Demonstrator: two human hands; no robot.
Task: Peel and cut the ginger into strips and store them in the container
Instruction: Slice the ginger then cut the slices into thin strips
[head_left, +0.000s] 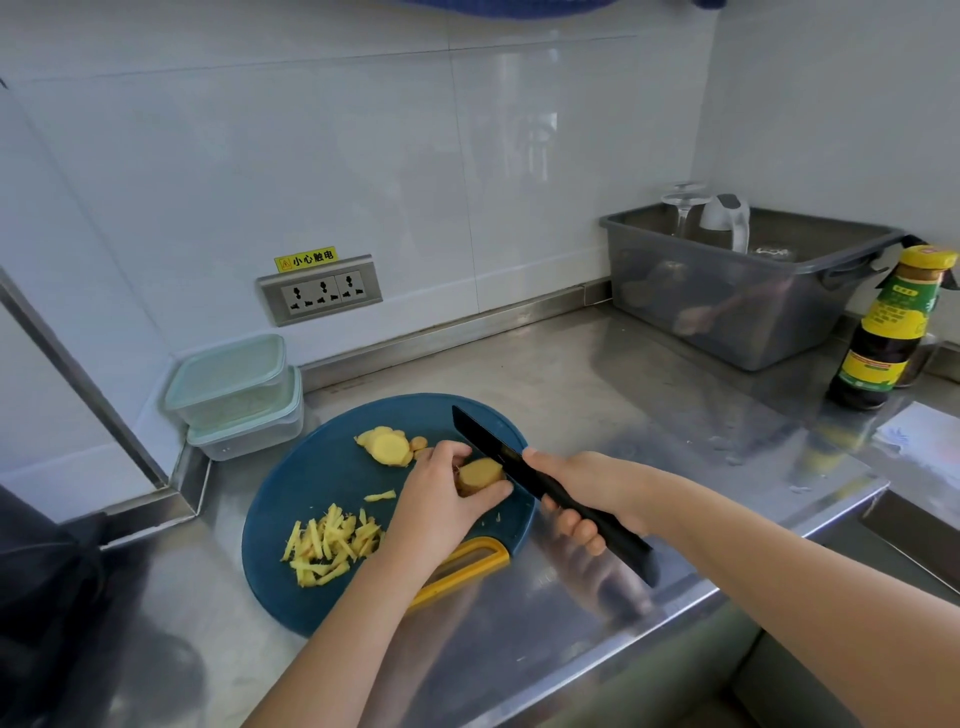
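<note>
Slicing step: left hand (441, 499) grip pins a ginger chunk (480, 475); right hand (582, 491) grip holds the black knife (498, 449), blade against it. Next: press down clear of the fingers.

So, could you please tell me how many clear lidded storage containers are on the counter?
2, stacked in the back-left corner by the wall, just behind the blue cutting board: the upper container sits on the lower container. None others show.

A grey tub (737, 306) holding an upturned glass (681, 208), a sauce bottle (885, 332) beside it, and a 3-socket outlet (322, 292).
</note>
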